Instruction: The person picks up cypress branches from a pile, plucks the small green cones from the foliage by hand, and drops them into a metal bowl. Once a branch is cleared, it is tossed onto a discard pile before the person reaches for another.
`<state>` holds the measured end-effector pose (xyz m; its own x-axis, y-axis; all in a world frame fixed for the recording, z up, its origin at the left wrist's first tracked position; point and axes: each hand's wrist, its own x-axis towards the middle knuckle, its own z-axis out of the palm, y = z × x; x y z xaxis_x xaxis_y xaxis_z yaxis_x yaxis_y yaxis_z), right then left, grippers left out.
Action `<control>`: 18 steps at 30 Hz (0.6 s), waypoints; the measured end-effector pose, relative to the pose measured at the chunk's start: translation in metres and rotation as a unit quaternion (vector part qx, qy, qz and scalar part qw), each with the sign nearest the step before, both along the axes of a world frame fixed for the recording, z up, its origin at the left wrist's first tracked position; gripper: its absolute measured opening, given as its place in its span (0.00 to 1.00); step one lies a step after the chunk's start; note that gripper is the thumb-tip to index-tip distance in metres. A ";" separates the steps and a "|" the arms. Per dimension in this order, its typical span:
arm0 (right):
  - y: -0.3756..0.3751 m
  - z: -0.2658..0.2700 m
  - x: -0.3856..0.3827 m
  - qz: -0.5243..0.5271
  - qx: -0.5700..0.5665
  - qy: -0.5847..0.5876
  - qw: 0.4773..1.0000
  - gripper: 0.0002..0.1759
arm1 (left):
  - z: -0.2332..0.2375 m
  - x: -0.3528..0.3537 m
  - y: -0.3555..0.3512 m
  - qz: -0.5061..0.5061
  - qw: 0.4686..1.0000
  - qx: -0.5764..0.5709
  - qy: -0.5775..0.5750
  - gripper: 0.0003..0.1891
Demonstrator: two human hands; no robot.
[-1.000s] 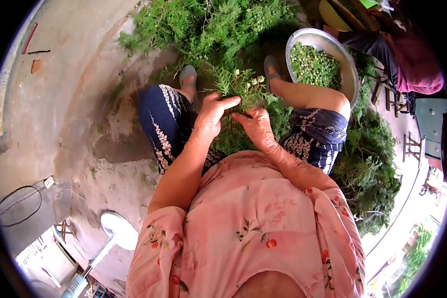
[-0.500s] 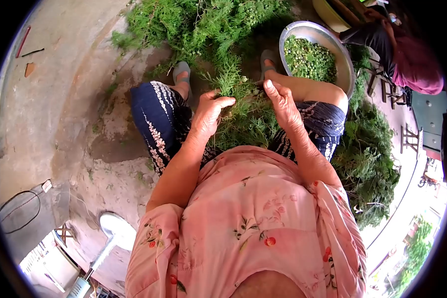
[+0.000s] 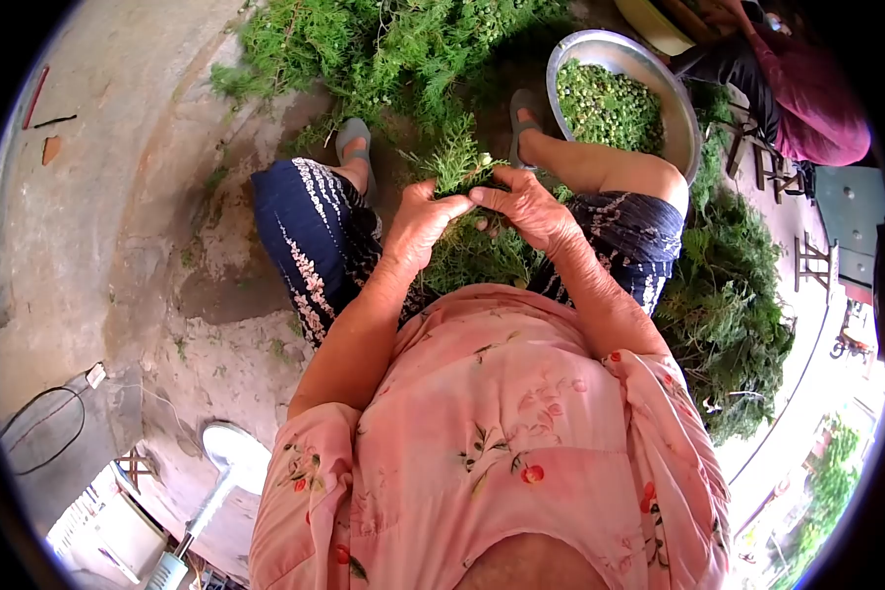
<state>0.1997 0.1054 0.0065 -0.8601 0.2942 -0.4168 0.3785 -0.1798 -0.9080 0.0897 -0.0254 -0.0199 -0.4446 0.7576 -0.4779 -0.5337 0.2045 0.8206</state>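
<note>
A feathery green evergreen sprig [image 3: 456, 162] is held upright between my hands, above my lap. My left hand [image 3: 421, 224] is closed around its lower part, thumb pointing inward. My right hand [image 3: 533, 208] presses against the same sprig, thumb and fingers pinched together beside the left thumb. A small pale round cone [image 3: 485, 159] shows at the sprig's right side, close to the right fingertips. More loose greenery [image 3: 482, 261] lies below the hands between my knees. Whether a picked cone is inside the right fingers cannot be made out.
A metal basin [image 3: 686, 147] holding small green cones and bits stands beyond my right knee. Branches are heaped ahead [image 3: 364, 49] and at my right [image 3: 723, 305]. Another person in a maroon top [image 3: 811, 98] sits at upper right. A standing fan [image 3: 234, 457] is at lower left.
My right hand has moved left and inward, from apart beside the sprig to pinching at it next to the left thumb. My left hand stays nearly in place, holding the sprig.
</note>
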 end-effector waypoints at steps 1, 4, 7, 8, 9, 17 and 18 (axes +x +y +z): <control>-0.002 -0.001 0.000 -0.010 -0.061 0.013 0.998 0.20 | -0.002 0.000 0.001 -0.001 1.000 0.000 -0.001 0.07; -0.011 0.002 -0.003 -0.060 -0.072 0.004 0.996 0.13 | -0.003 0.001 0.002 0.009 0.999 -0.027 0.019 0.06; -0.015 -0.016 -0.003 -0.148 -0.161 0.027 0.975 0.09 | 0.005 0.005 0.004 0.065 0.994 -0.017 -0.084 0.04; -0.016 -0.018 -0.004 -0.172 -0.244 0.052 0.953 0.09 | 0.004 0.005 0.004 0.067 0.989 0.015 -0.128 0.04; -0.016 -0.019 -0.004 -0.194 -0.325 0.078 0.922 0.09 | 0.004 0.004 0.004 0.069 0.982 0.047 -0.172 0.05; -0.009 -0.010 -0.003 -0.225 -0.304 0.081 0.922 0.06 | 0.009 0.008 0.006 0.074 0.990 0.033 -0.114 0.07; -0.006 -0.013 -0.002 -0.209 -0.287 0.079 0.931 0.06 | 0.009 0.009 0.005 0.079 0.991 0.027 -0.103 0.07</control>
